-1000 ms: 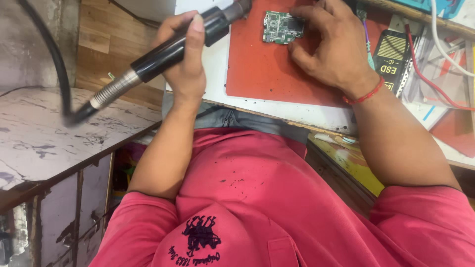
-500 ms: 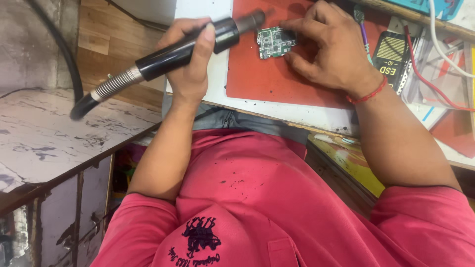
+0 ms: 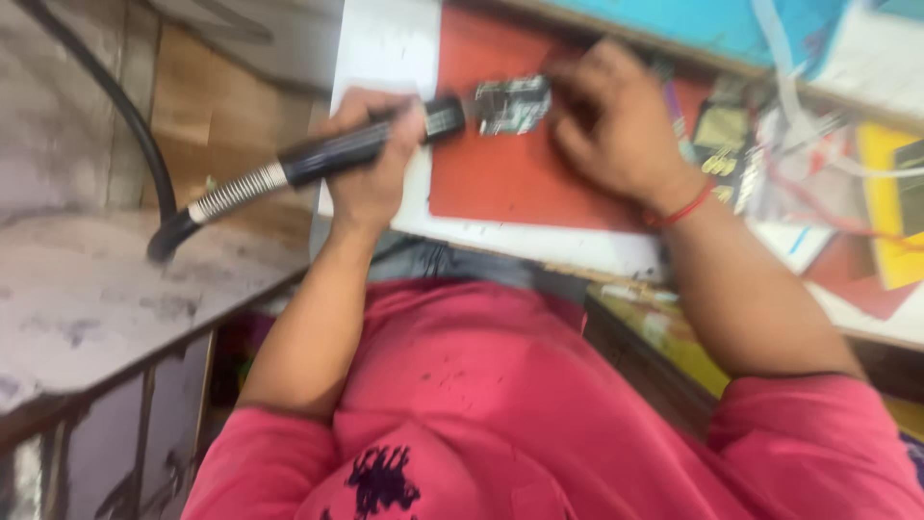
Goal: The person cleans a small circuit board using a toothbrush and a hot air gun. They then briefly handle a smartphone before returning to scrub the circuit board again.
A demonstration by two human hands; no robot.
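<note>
1. Head view, risks: slip is the main worry. The left hand (image 3: 377, 159) is wrapped around a black tool handle (image 3: 332, 156), its tip right at the edge of a small circuit board (image 3: 513, 103) that lies on a red mat (image 3: 500, 183) on the table (image 3: 385, 48). If the tip skids off the board, it could mark the mat or strike the fingers of the other hand.
2. The right hand (image 3: 616, 130) rests on the board's far side, fingers curled and pressing down on it; the picture is too blurred to tell whether it pinches the edge. I judge that a loose hold would let the board shift under the tip.
3. A thick black hose (image 3: 125, 116) runs from the handle's ribbed metal end, off the table and up to the left. Its pull could drag the tip off line.
4. Head view, surroundings: to the right of the mat lie tangled wires (image 3: 818, 193), a yellow box (image 3: 890, 231) and a dark device (image 3: 717, 135), crowded close beside the right wrist with its red thread band (image 3: 679, 207).
5. A worn grey shelf (image 3: 87, 308) stands left of the person's pink shirt (image 3: 520, 404), beneath the hose.
</note>
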